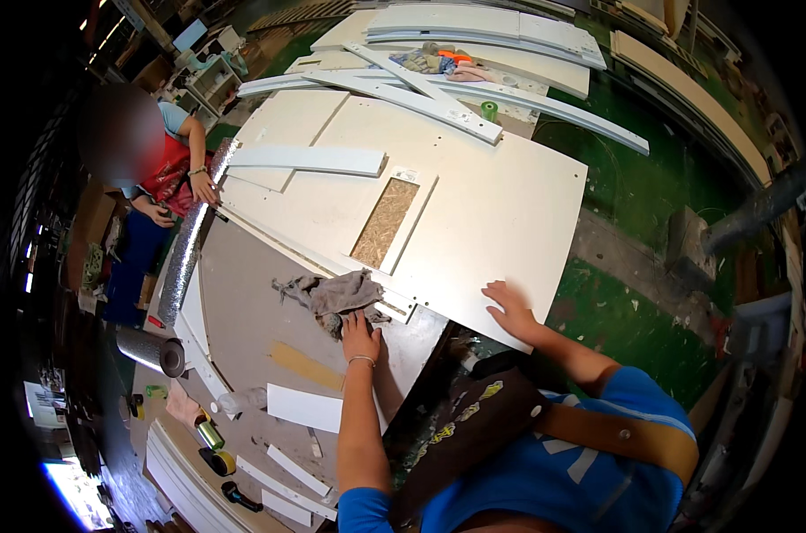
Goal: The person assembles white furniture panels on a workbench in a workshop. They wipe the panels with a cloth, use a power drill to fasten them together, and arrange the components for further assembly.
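My left hand (360,339) rests at the lower edge of a crumpled grey rag (345,291), its fingers stretched out and touching the cloth. The rag lies bunched at the near edge of a large white panel (500,213), partly on the grey tabletop (252,275). Over the panel's near right corner is my right hand (512,315), open with fingers spread and slightly blurred; whether it touches the panel I cannot tell. A rectangular cutout (386,222) in the panel shows chipboard, with a white strip along its right side.
A co-worker (176,169) stands at the far left beside a long silvery roll (190,249). White boards (412,107) lie across the panel's far end. Tape rolls (218,460), a white sheet (305,407) and thin strips (298,469) lie at the near left.
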The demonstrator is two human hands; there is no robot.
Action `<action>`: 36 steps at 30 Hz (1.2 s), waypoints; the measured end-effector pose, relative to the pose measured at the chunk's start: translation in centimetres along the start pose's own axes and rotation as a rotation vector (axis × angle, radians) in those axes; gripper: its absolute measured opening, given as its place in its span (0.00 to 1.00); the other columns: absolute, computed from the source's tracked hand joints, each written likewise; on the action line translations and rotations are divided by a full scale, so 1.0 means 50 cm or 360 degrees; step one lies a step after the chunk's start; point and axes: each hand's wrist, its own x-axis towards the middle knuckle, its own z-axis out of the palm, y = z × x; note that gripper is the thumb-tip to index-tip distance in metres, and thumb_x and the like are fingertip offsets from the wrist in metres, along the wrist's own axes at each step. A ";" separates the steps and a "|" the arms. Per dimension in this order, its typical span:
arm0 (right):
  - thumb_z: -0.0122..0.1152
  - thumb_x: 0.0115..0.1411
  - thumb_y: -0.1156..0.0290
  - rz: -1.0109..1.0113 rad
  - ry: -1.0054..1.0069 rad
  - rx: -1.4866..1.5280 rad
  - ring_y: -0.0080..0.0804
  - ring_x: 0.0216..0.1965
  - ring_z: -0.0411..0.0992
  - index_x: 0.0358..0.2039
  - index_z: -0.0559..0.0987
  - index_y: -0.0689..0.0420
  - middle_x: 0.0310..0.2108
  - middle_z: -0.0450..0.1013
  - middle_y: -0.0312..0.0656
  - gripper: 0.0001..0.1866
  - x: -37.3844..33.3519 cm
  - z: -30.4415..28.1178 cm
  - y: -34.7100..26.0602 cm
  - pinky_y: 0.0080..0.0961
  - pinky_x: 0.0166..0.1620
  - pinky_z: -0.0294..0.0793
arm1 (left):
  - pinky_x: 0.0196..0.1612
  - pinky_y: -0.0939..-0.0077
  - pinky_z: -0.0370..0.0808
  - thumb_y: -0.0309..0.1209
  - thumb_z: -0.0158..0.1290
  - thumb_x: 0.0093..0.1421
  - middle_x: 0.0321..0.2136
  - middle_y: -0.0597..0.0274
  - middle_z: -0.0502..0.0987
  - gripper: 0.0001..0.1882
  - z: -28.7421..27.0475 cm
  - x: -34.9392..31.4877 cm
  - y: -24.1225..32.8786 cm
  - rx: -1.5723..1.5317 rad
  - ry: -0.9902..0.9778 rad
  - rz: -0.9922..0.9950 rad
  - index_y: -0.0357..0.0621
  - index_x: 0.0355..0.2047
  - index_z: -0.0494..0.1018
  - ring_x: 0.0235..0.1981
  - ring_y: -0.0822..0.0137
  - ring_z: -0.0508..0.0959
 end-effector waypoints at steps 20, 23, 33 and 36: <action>0.59 0.55 0.70 -0.0377 -0.0222 0.0216 0.46 0.54 0.65 0.51 0.73 0.58 0.53 0.68 0.50 0.21 0.544 0.046 0.059 0.36 0.57 0.65 | 0.58 0.57 0.64 0.21 0.52 0.52 0.54 0.49 0.69 0.21 0.004 -0.386 0.269 -0.0417 0.0937 -0.0791 0.41 0.49 0.72 0.55 0.47 0.67; 0.60 0.55 0.64 -0.0572 -0.0097 0.0098 0.51 0.57 0.62 0.53 0.71 0.58 0.54 0.65 0.56 0.26 0.715 0.143 0.029 0.39 0.60 0.61 | 0.56 0.59 0.66 0.22 0.51 0.52 0.50 0.50 0.72 0.20 0.040 -0.490 0.374 -0.0556 0.0845 -0.1068 0.41 0.48 0.73 0.51 0.48 0.70; 0.65 0.39 0.44 -0.0318 -0.0765 -0.0829 0.57 0.49 0.68 0.65 0.55 0.49 0.54 0.63 0.61 0.53 0.943 0.280 -0.022 0.46 0.50 0.71 | 0.50 0.62 0.72 0.22 0.52 0.52 0.43 0.53 0.77 0.19 0.067 -0.661 0.564 -0.0648 0.0724 -0.1841 0.47 0.46 0.75 0.46 0.52 0.75; 0.63 0.43 0.48 -0.0268 -0.0878 -0.0348 0.55 0.47 0.70 0.64 0.57 0.53 0.50 0.66 0.60 0.49 0.946 0.275 -0.018 0.44 0.48 0.72 | 0.49 0.63 0.73 0.23 0.53 0.53 0.43 0.52 0.77 0.18 0.062 -0.634 0.549 -0.0751 0.0698 -0.1751 0.46 0.46 0.75 0.45 0.52 0.76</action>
